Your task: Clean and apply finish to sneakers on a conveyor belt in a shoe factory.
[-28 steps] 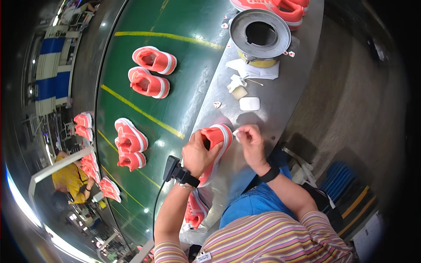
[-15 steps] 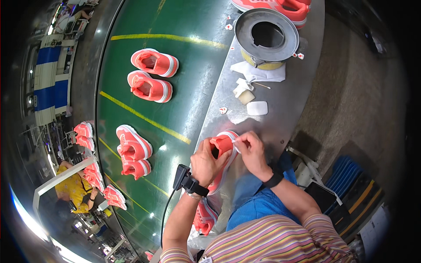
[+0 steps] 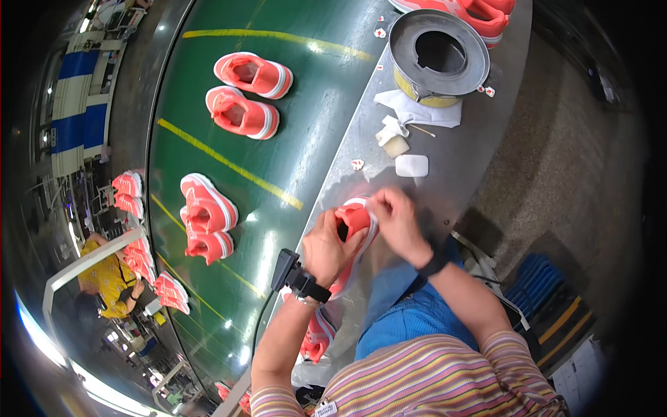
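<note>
1. Coral shoes on my green belt (image 3: 208, 104): four nearby, in two pairs (image 3: 253, 73) (image 3: 205, 208).
2. Coral shoe in my hands: one (image 3: 354, 222).
3. Round metal tins on my counter (image 3: 451, 187): one (image 3: 439, 52).
4. White pads: one (image 3: 411, 165).

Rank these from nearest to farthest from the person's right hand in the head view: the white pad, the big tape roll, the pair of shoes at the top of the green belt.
From the right hand:
1. White pad, just beyond it on the grey table.
2. Tape roll, at the table's far end.
3. Pair of shoes, far left on the green belt.
</note>
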A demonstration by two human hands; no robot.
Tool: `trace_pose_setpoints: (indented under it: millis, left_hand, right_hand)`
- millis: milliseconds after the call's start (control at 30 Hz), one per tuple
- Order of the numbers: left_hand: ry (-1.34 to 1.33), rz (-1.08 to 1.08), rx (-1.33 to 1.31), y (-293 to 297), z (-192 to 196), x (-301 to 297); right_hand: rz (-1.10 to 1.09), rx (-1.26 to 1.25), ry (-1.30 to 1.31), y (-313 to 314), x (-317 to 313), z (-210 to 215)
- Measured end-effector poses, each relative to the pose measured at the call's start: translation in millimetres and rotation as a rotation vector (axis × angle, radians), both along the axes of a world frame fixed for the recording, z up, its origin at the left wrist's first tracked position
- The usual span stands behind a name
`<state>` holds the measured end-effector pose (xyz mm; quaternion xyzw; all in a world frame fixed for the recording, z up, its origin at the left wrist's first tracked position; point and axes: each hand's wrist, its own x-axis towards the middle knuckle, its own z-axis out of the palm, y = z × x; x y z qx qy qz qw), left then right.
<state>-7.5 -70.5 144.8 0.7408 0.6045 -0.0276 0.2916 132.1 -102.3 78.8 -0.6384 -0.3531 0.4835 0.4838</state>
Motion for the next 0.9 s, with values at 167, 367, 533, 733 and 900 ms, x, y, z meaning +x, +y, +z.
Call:
trace_pose_setpoints:
  millis: [167,367,533,733,900]
  left_hand:
    - [-0.037,-0.408,0.241,-48.3,20.0,-6.9]
    - [0.188,-0.548,0.373,-117.0,2.7,-41.6]
    - [0.138,-0.498,0.433,-127.5,-1.9,-47.6]
    - [0.120,-0.471,0.511,-128.4,-6.2,-45.2]
    - [0.091,-0.464,0.494,-125.8,-4.5,-44.7]
  right_hand:
    - [-0.024,-0.040,0.279,-8.6,11.2,5.6]
    - [0.068,-0.196,0.390,-42.8,34.4,12.8]
    - [0.219,-0.171,0.436,-56.6,24.8,23.2]
    - [0.546,0.055,0.026,-72.3,9.1,26.5]
    - [0.533,0.104,-0.068,-64.9,-1.1,33.5]
